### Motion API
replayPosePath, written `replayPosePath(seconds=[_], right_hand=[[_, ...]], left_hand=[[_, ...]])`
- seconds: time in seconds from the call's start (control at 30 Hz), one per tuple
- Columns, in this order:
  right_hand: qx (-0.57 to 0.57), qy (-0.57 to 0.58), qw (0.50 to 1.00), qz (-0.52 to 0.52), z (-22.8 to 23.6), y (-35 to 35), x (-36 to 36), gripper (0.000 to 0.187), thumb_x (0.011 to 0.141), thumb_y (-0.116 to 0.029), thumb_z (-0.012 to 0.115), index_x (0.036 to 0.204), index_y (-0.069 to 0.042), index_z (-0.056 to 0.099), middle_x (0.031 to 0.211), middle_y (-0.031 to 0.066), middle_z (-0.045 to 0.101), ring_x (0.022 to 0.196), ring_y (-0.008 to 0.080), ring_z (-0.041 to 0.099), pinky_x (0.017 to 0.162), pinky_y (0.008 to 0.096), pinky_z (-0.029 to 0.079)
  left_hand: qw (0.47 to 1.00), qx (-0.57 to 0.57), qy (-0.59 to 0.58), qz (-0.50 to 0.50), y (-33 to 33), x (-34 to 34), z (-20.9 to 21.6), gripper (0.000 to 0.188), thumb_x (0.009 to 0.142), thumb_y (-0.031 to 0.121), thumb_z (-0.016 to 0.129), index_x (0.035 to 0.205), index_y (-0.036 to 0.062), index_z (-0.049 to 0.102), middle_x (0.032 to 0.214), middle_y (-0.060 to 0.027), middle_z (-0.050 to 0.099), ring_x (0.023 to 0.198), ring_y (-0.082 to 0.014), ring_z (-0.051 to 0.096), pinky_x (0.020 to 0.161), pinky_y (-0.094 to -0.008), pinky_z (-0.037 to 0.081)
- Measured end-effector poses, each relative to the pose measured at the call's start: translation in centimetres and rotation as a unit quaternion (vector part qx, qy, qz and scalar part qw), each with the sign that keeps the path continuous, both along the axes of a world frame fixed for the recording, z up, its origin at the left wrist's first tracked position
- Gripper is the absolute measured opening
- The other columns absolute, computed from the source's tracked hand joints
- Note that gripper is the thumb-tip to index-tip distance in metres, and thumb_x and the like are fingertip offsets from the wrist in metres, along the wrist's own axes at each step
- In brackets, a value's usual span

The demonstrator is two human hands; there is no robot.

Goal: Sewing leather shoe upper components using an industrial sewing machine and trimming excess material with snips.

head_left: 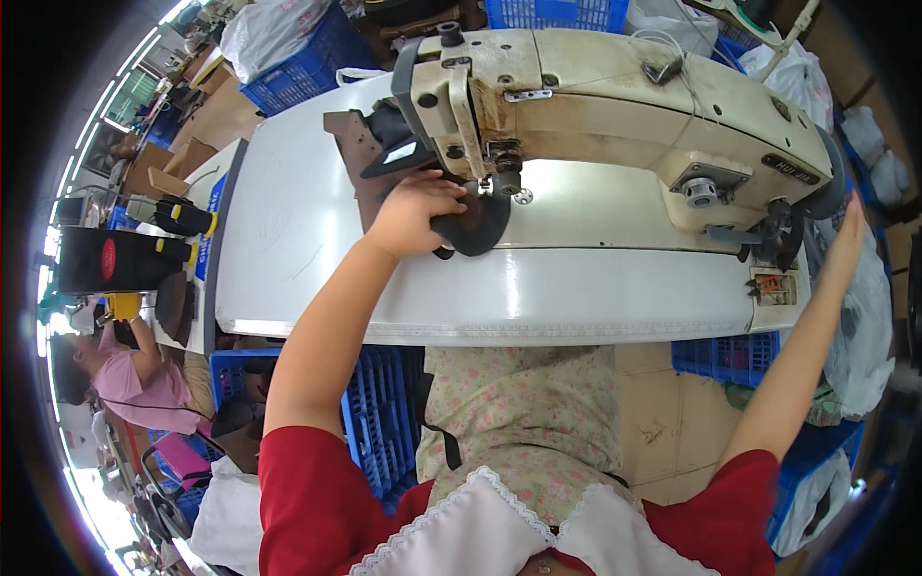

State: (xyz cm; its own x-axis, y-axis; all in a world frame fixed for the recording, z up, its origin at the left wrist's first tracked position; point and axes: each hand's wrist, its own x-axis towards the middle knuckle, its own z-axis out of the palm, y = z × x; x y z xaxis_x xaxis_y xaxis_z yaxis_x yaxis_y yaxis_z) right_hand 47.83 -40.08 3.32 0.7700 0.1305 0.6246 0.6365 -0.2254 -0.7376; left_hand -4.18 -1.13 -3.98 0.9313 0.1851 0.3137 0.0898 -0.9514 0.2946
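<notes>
A cream industrial sewing machine (595, 106) stands on a white table. Under its needle end lies a dark brown and black workpiece (480, 228), its front edge curving round; its exact kind cannot be told. My left hand (418, 213) grips it just left of the presser foot, fingers bent over the top, thumb partly hidden. Above that hand, a black folded part with a white label (399, 154) belongs to or lies on the same piece. Far right, my right hand (847, 235) lies with straight fingers against the machine's dark handwheel (826, 197), holding nothing.
The white tabletop (288, 240) extends left of the machine. Blue crates (379, 413) stand below the table and behind it, some with plastic bags (274, 38). Another person in pink (158, 389) sits at the left beside another black machine (106, 259).
</notes>
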Motion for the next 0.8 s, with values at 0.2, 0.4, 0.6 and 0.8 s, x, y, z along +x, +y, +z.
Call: replayPosePath(seconds=[0.2,0.4,0.6,0.8], right_hand=[[-0.17,-0.002,0.985,-0.023,4.7,2.5,3.8,0.051,0.099,-0.044,0.053,0.121,0.002,0.063,0.119,0.0161,0.067,0.112,0.0236,0.061,0.097,0.0306,0.043],[-0.087,-0.034,0.991,-0.093,-6.2,0.1,-1.4,0.041,0.1,-0.038,0.054,0.116,-0.002,0.064,0.109,0.0159,0.069,0.101,0.0241,0.065,0.091,0.0345,0.047],[0.042,-0.084,0.995,-0.016,1.5,1.5,0.6,0.041,0.1,-0.037,0.054,0.119,-0.002,0.064,0.115,0.0167,0.068,0.108,0.025,0.064,0.094,0.0333,0.046],[-0.087,-0.118,0.987,-0.07,-1.0,2.6,-2.5,0.039,0.101,-0.032,0.054,0.122,0.0,0.063,0.117,0.0148,0.067,0.108,0.0216,0.063,0.095,0.0313,0.046]], left_hand=[[1.0,0.018,0.001,0.002,0.2,-0.6,-0.2,0.034,0.062,0.01,0.071,0.095,0.0075,0.075,0.114,-0.0112,0.071,0.112,-0.0273,0.063,0.107,-0.043,0.041],[1.0,0.015,0.007,-0.001,0.0,-0.9,-0.1,0.033,0.062,0.01,0.071,0.095,0.0076,0.075,0.113,-0.0113,0.071,0.112,-0.0264,0.064,0.107,-0.043,0.041],[1.0,0.01,0.005,-0.005,-0.4,-0.9,0.0,0.033,0.062,0.01,0.071,0.095,0.0073,0.075,0.113,-0.0105,0.071,0.113,-0.0272,0.063,0.106,-0.0439,0.041],[0.999,0.026,-0.018,0.006,-0.2,-0.9,-0.2,0.033,0.059,0.01,0.072,0.092,0.0075,0.074,0.112,-0.0112,0.071,0.112,-0.0247,0.063,0.108,-0.0413,0.04]])
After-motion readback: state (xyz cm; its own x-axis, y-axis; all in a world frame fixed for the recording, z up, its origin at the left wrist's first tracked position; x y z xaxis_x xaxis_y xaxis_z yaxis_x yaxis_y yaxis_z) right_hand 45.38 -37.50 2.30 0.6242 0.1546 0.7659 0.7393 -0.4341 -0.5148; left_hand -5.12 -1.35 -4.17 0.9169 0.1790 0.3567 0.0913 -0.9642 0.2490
